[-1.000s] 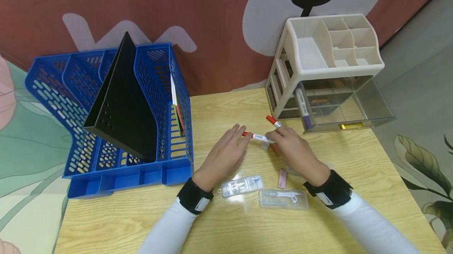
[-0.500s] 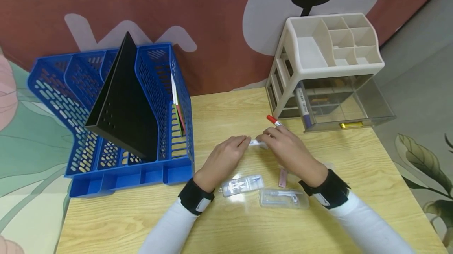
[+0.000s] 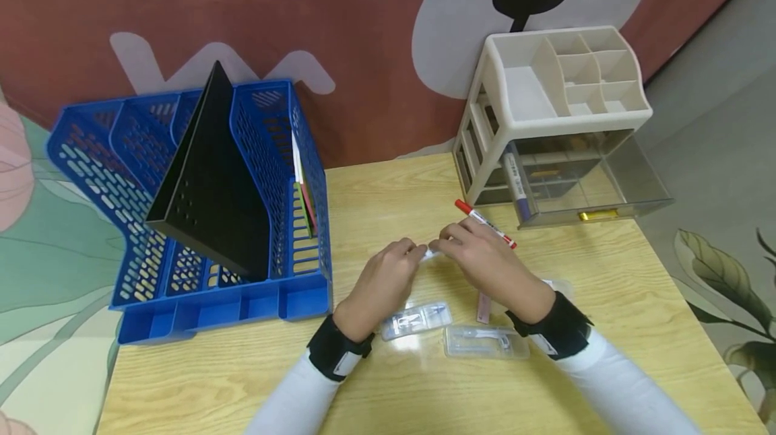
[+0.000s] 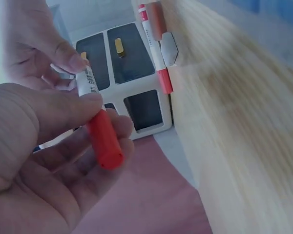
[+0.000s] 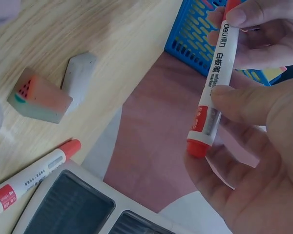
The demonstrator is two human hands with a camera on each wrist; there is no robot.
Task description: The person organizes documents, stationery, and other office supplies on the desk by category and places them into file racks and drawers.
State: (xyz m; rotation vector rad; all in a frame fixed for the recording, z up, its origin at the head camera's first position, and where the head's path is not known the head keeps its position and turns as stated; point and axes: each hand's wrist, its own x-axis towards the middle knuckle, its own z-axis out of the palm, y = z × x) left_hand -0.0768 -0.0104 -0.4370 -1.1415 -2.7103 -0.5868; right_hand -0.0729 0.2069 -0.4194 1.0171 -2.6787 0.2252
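Both hands hold one red-capped whiteboard marker (image 5: 217, 73) between them. My left hand (image 3: 382, 279) pinches its red cap end, thumb on top, as the left wrist view shows. My right hand (image 3: 485, 260) pinches the white barrel near the other end, which has a red tip. A second red whiteboard marker (image 3: 492, 225) lies on the table just beyond the right hand. In the right wrist view, a watermelon-pattern eraser (image 5: 44, 100) and a pale grey slab (image 5: 78, 78) lie near it; the right hand hides them in the head view.
Clear plastic cases (image 3: 417, 320) and a pink bar (image 3: 483, 308) lie in front of the hands. A blue file rack (image 3: 227, 300) with a black folder (image 3: 218, 186) stands left. At right, a white desk organizer (image 3: 564, 122) has its clear drawer (image 3: 597, 203) pulled out, a purple-ended marker (image 3: 516, 182) inside.
The left hand has gone from flat fingers at the cap to pinching it. The right hand has moved left along the marker, uncovering more of the second marker.
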